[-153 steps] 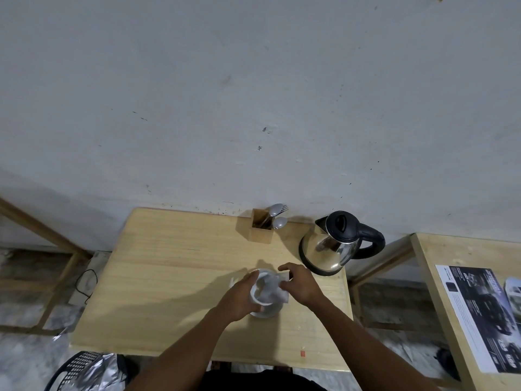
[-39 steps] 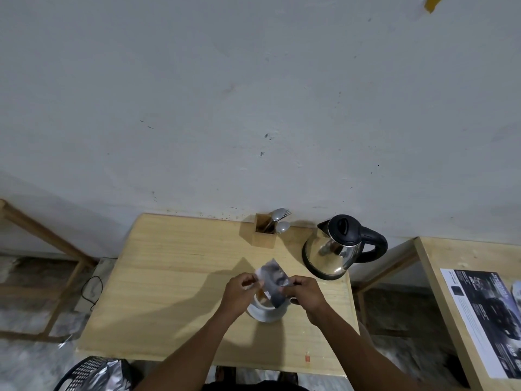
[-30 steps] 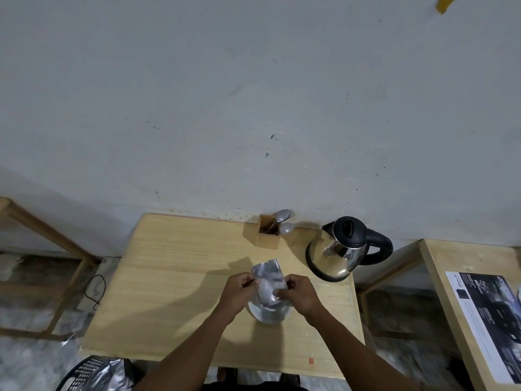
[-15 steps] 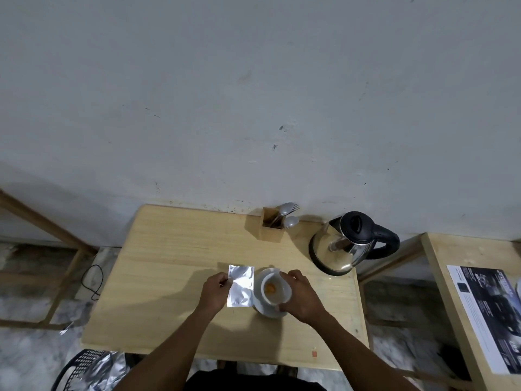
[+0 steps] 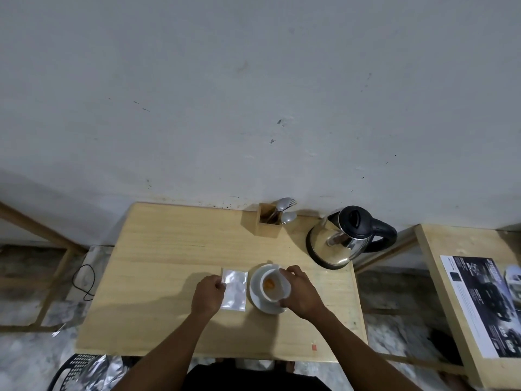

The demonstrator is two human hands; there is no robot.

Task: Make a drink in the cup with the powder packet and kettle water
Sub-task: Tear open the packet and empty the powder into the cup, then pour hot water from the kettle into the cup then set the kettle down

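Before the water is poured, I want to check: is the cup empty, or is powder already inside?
Not empty. The cup, standing on its saucer, shows an orange heap at its bottom; no water is visible yet.

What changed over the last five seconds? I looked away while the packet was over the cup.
The packet left the cup and now lies flat on the table, left hand on its edge. Orange powder now shows inside. The right hand stayed on the cup; kettle and saucer unmoved.
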